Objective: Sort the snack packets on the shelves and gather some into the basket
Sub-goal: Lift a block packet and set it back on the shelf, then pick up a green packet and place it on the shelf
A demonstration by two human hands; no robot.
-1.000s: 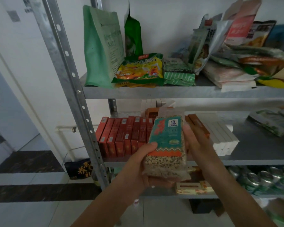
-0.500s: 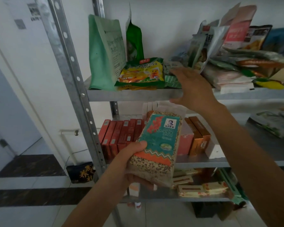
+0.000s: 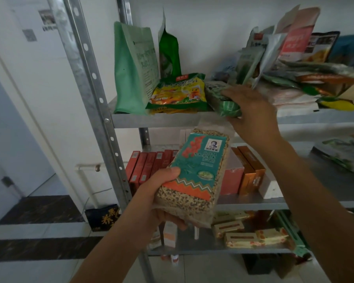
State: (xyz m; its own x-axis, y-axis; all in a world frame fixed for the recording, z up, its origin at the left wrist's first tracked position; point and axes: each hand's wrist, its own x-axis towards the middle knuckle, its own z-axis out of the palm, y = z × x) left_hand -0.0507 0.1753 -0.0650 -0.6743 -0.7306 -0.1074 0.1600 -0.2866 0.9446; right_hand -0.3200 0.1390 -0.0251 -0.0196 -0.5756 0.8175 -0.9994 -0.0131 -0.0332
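Below the top shelf (image 3: 161, 120), the left hand (image 3: 151, 203) clasps a grain packet (image 3: 194, 174), tilted upright. Above, a pale green pouch (image 3: 133, 66) and a yellow packet (image 3: 178, 92) sit left of the dark green packet (image 3: 221, 97). It lies front to back, its near end gripped by the right hand (image 3: 251, 113). A loose heap of packets (image 3: 307, 78) crowds its right side.

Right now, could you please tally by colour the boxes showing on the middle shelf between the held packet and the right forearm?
Pink box: 1
Orange boxes: 2
White box: 1, partly behind the forearm
Total: 4
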